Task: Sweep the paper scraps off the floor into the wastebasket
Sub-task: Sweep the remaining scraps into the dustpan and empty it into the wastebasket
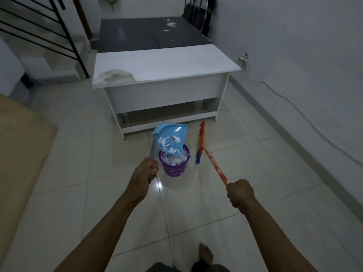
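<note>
Scraps [170,141] look light and fluttery in your tilted dustpan [172,132] over the wastebasket [173,165]; left hand [144,169] grips its handle, right hand [238,192] grips the broom [213,163].

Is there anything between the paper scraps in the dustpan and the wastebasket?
Nothing visible. The blue dustpan is tilted directly over the purple wastebasket, its lower edge at the rim, so the paper scraps have a free path down.

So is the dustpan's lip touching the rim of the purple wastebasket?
Cannot tell. In the head view the tilted dustpan overlaps the far rim of the wastebasket, hiding any gap or contact there.
</note>
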